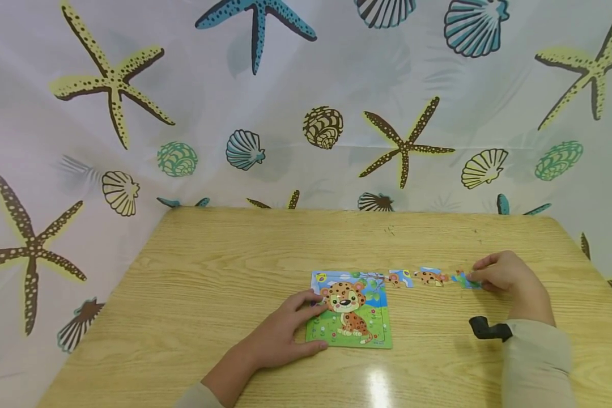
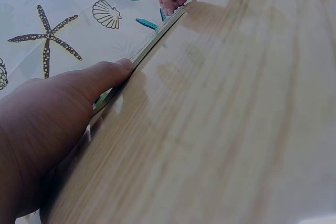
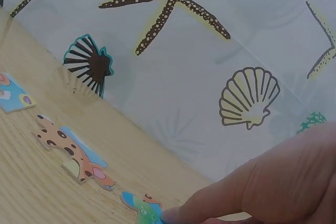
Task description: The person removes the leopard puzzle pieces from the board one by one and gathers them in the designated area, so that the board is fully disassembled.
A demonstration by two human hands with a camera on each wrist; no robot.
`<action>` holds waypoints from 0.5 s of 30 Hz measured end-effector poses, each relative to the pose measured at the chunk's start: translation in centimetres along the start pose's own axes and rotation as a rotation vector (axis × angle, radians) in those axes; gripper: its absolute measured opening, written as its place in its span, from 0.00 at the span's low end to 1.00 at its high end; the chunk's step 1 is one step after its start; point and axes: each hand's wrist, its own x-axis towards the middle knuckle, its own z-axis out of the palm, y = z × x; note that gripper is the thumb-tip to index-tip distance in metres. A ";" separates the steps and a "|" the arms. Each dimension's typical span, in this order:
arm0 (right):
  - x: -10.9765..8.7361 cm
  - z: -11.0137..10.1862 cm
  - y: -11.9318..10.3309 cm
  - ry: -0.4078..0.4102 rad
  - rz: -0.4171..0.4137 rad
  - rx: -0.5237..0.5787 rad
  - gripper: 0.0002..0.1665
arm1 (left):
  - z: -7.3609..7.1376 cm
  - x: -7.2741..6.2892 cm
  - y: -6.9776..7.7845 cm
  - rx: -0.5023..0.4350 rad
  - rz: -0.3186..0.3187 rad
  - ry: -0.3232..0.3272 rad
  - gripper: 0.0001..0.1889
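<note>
A square jigsaw puzzle (image 1: 354, 334) with a spotted leopard cub on green grass lies on the table. My left hand (image 1: 290, 328) rests at its left side, fingers reaching onto the picture and the thumb (image 2: 113, 72) along its near edge. To the right of the puzzle, loose pieces lie in a row: a blue piece with part of an ear (image 1: 400, 278) and a spotted orange piece (image 1: 430, 277). At the row's right end my right hand (image 1: 507, 277) pinches a blue-green puzzle piece (image 3: 140, 207), partly covered by the fingertips.
The wooden table (image 1: 209, 266) runs back to a white cloth (image 1: 285, 170) printed with starfish and shells, which also hangs at both sides. A black wrist-worn fitting (image 1: 489, 330) sticks out from the right sleeve (image 1: 538, 362).
</note>
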 end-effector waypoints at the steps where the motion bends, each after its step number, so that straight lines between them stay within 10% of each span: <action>1: 0.0 0.0 -0.1 0.001 0.002 -0.001 0.21 | 0.0 0.0 0.0 0.001 0.002 0.002 0.35; 15: 0.3 1.0 -1.3 -0.068 -0.186 0.035 0.38 | 0.0 -0.2 -0.4 0.005 -0.011 -0.011 0.37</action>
